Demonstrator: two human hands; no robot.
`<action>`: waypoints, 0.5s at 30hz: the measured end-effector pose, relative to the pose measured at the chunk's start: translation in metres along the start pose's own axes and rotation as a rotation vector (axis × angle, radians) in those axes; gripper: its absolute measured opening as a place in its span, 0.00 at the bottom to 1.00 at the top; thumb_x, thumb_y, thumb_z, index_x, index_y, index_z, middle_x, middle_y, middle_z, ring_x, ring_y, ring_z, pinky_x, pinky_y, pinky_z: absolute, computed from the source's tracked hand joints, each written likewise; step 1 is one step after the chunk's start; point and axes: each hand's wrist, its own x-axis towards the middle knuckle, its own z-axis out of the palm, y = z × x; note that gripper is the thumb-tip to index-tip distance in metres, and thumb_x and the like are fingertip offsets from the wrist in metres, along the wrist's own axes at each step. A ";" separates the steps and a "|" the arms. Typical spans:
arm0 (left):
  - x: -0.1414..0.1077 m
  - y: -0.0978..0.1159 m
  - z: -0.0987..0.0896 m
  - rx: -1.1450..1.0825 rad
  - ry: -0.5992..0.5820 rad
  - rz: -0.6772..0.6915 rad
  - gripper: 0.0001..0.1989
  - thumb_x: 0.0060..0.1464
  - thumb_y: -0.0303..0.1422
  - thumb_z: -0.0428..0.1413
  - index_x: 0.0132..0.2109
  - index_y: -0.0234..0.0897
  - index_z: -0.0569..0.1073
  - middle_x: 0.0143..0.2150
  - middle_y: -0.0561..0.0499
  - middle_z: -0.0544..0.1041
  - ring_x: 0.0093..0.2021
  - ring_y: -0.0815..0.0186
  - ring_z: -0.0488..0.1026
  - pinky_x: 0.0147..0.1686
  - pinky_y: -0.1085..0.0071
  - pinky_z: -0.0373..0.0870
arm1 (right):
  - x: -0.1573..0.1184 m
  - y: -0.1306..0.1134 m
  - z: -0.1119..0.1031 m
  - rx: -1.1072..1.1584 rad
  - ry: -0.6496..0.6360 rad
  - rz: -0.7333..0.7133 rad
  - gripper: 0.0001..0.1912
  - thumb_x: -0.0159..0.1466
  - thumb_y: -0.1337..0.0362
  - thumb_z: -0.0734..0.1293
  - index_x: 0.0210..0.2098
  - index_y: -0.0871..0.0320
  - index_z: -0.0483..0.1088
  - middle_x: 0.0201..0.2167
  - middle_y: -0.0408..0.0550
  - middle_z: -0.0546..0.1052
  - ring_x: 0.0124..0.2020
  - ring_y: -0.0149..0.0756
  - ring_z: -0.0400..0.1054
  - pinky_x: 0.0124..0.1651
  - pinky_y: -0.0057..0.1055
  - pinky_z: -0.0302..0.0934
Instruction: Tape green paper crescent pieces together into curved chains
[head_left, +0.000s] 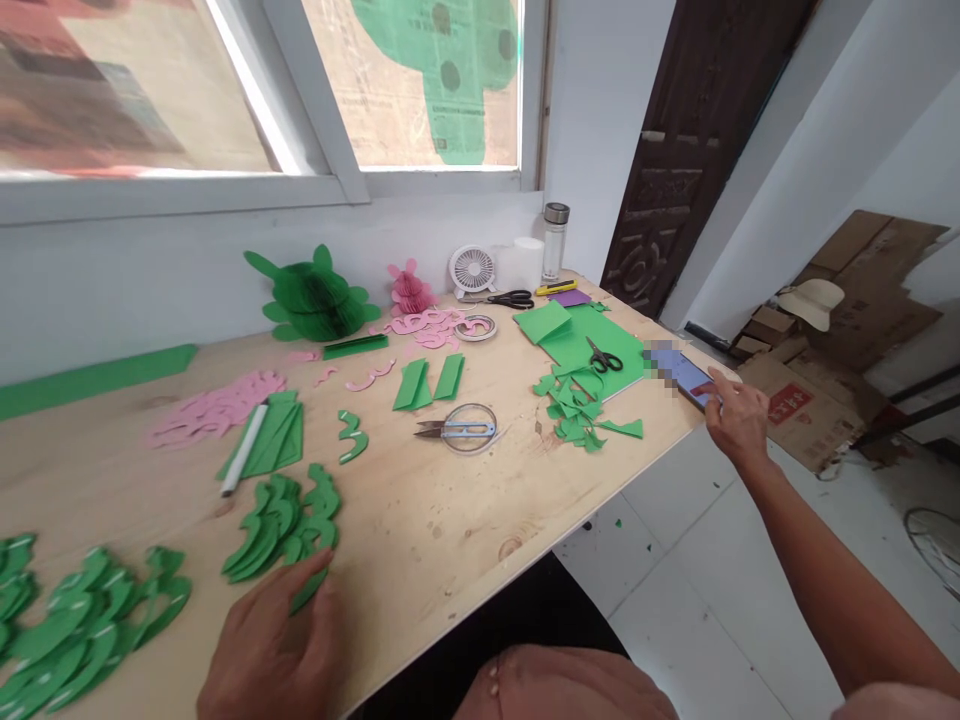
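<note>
Wears a top of dusty, brownish pink, softly folded, with a few small pale dots on the front. Has plain black cloth over the legs. Leaves bare the left hand, the right hand and the right forearm, with a sleeve of similar pink.

A craft workroom, it seems: paper decorations stand along the surface's far edge, black-handled scissors and green scraps toward its right edge.
</note>
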 end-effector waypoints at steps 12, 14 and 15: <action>0.001 -0.005 0.002 -0.010 0.044 0.006 0.11 0.54 0.36 0.51 0.41 0.38 0.74 0.38 0.49 0.77 0.40 0.62 0.75 0.45 0.67 0.71 | 0.013 0.007 -0.004 0.313 0.221 0.362 0.22 0.62 0.63 0.55 0.55 0.62 0.63 0.38 0.53 0.79 0.40 0.43 0.70 0.44 0.41 0.62; -0.001 -0.007 0.004 -0.025 0.012 -0.009 0.12 0.55 0.37 0.51 0.42 0.38 0.74 0.38 0.49 0.77 0.40 0.62 0.74 0.46 0.65 0.70 | 0.000 0.018 -0.004 0.282 0.204 0.377 0.22 0.62 0.63 0.55 0.54 0.62 0.63 0.38 0.54 0.79 0.40 0.44 0.70 0.44 0.43 0.62; -0.002 -0.009 0.004 -0.031 -0.004 -0.018 0.12 0.55 0.37 0.50 0.42 0.37 0.74 0.39 0.48 0.77 0.40 0.61 0.74 0.47 0.64 0.70 | -0.003 0.022 -0.003 0.261 0.177 0.360 0.23 0.62 0.63 0.55 0.55 0.63 0.63 0.38 0.53 0.79 0.41 0.45 0.70 0.45 0.43 0.61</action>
